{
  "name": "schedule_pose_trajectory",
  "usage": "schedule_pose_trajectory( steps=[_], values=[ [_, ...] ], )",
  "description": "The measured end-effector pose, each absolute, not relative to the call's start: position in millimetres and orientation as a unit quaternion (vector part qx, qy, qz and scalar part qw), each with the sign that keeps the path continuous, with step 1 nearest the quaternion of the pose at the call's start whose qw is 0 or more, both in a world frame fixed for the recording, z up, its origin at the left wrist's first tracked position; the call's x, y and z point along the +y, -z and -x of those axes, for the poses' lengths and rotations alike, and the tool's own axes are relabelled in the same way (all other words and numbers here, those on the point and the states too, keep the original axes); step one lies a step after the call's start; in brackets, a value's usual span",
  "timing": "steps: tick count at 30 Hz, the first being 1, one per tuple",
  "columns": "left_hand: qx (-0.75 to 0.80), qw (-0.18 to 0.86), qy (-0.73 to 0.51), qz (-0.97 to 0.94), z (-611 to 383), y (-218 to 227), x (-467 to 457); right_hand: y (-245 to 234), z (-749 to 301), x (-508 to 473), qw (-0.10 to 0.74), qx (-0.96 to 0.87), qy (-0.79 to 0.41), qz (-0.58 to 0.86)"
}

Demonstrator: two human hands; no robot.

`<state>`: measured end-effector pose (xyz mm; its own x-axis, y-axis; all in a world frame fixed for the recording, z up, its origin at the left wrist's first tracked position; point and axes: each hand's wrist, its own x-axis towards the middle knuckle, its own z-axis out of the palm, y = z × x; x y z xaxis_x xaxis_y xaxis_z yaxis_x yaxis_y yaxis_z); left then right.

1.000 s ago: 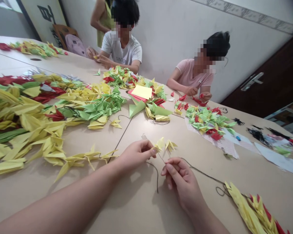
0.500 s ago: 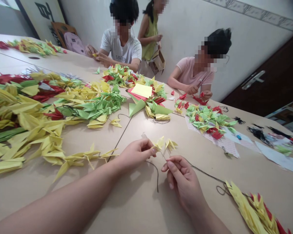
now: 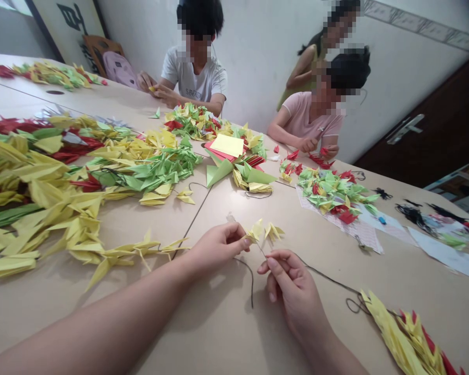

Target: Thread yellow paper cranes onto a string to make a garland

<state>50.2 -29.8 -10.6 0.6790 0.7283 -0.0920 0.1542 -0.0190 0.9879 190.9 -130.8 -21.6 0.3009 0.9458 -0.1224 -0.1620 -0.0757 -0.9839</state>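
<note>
Fingers [image 3: 240, 244] of left hand [image 3: 217, 249]: nearly closed, pinched on small yellow folded paper [image 3: 255, 230]. Those of right hand [image 3: 293, 286]: thumb and forefinger together on thin strand [image 3: 262, 251], needle or thread impossible to tell; others loosely curled. By descending size: pale table [image 3: 203, 333], beneath both hands; multicoloured paper heap [image 3: 62, 172], to left; yellow-and-red paper bundle [image 3: 410, 333], lower right, with looped dark cord [image 3: 332, 281] at upper end; second yellow piece [image 3: 273, 232], just right of pinched one; strand, between hands.
</note>
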Motion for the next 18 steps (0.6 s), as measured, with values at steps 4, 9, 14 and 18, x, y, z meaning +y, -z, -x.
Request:
schedule_pose_trajectory(
  steps=[4,9,14,18],
  values=[
    [0.327,0.619,-0.229,-0.676,-50.1,9.5,-29.9,21.7,-191.0,-132.5,0.584,-0.349,-0.472,0.561],
    [0.332,0.612,-0.225,-0.682,-49.9,8.2,-29.9,22.3,-191.1,-131.6,0.585,-0.348,-0.471,0.561],
    [0.336,0.607,-0.225,-0.684,-50.2,6.5,-30.1,22.1,-191.0,-131.2,0.583,-0.349,-0.472,0.562],
    [0.340,0.586,-0.223,-0.701,-50.6,7.9,-30.1,21.5,-190.9,-131.8,0.581,-0.346,-0.470,0.567]
  ],
)
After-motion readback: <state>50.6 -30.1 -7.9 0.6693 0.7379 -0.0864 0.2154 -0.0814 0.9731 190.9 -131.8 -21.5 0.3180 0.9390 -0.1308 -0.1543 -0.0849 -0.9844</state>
